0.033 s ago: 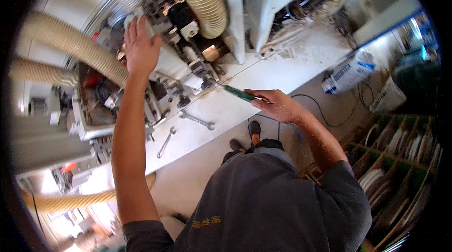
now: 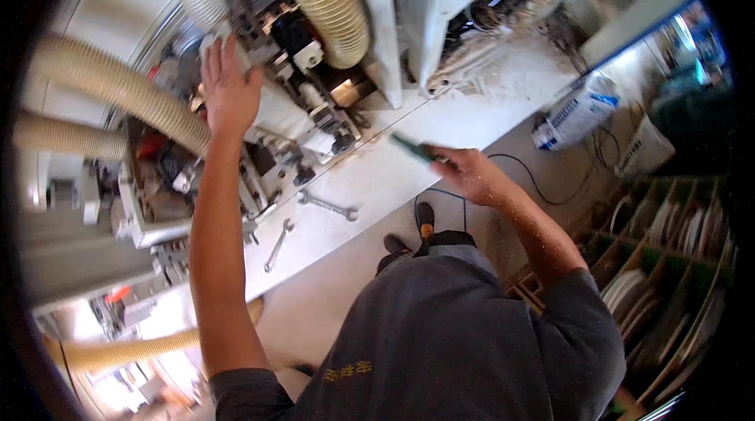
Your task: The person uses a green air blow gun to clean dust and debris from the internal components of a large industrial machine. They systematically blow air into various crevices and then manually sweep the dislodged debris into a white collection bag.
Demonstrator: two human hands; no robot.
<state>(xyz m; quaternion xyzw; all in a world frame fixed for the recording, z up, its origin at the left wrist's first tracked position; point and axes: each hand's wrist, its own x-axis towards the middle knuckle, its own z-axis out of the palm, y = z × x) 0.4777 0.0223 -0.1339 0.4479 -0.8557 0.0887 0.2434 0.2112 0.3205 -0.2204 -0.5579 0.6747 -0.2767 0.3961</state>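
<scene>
My left hand (image 2: 228,90) is raised, with the palm pressed against a white part of the machine head (image 2: 314,118) beside a ribbed beige hose (image 2: 118,94). My right hand (image 2: 472,173) is shut on a slim green-handled tool (image 2: 413,147), held over the white machine bed (image 2: 393,177) with its tip pointing toward the machine head. Two open-end wrenches lie on the bed below my left arm, one (image 2: 326,206) nearer the middle and one (image 2: 277,244) closer to the front edge.
Several thick beige hoses (image 2: 322,4) run over the machine. A white and blue bag (image 2: 578,110) and a black cable (image 2: 543,185) lie on the floor at right. A wooden rack (image 2: 668,248) of rolled strips stands at far right.
</scene>
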